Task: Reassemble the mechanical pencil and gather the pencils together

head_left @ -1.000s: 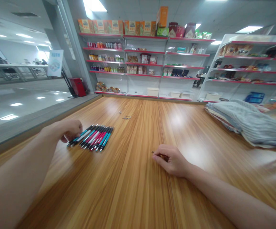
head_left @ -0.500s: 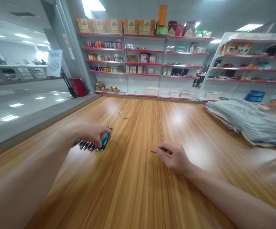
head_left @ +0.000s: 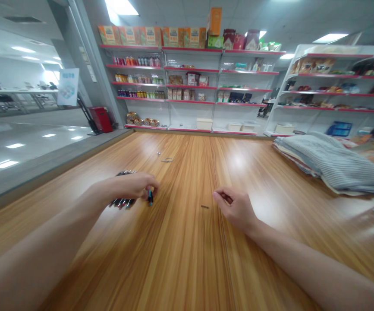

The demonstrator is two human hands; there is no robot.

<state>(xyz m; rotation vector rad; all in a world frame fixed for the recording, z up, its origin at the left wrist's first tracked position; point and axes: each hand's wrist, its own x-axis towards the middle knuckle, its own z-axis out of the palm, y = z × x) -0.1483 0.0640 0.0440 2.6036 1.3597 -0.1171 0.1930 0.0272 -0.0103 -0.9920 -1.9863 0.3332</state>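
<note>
My left hand (head_left: 143,185) is closed around a blue-and-black pen (head_left: 150,197), whose lower end pokes out beneath the fingers. Under and left of that hand lies a row of several pens (head_left: 122,203) with dark and red parts; the wrist and palm hide its middle. My right hand (head_left: 235,206) is held with curled fingers, thumb against forefinger, and nothing shows in it. Just left of its fingertips a small, thin dark piece (head_left: 205,207) lies on the wooden table (head_left: 180,259), apart from the hand. I cannot make out its kind.
Farther back on the table lie a thin loop (head_left: 167,160) and a tiny shiny bit (head_left: 158,153). Folded striped cloths (head_left: 332,160) are stacked at the right. Stocked shelves (head_left: 190,86) stand beyond the table's far edge, and a red box (head_left: 101,119) is on the floor.
My left hand has shifted right with the blue-and-black pen, away from the row. My right hand has let go of the small dark piece and drawn slightly back from it.
</note>
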